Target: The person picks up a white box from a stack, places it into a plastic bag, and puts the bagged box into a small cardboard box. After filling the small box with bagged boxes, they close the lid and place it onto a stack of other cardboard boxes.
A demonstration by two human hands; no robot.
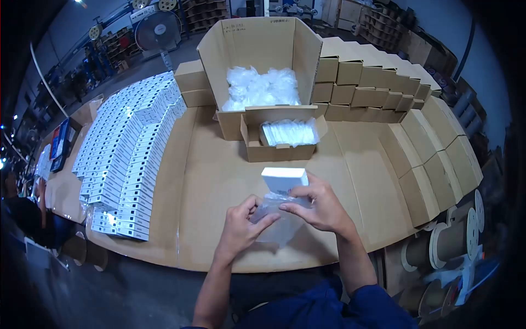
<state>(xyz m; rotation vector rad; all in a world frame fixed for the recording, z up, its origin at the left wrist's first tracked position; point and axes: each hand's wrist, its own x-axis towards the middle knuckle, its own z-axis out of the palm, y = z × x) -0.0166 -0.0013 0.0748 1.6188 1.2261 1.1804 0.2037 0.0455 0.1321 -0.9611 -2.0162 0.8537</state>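
A small white box [285, 178] is held up over the cardboard-covered table, its lower end at the mouth of a clear plastic bag [274, 227]. My right hand [323, 205] closes around the box's right side, with the thumb against the bag. On the other side, my left hand [241, 222] pinches the bag's edge between thumb and fingers. How far the box sits inside the bag is hard to tell. Just beyond, an open carton [268, 154] contains a row of white boxes in clear bags [289, 133].
Behind stands a tall open carton [257, 41] full of clear plastic bags [263, 88]. Stacked white boxes [129, 145] cover the left side. Brown cartons [367, 96] line the back right, others [430, 148] the right edge. At far left, another person's hand [41, 189] shows.
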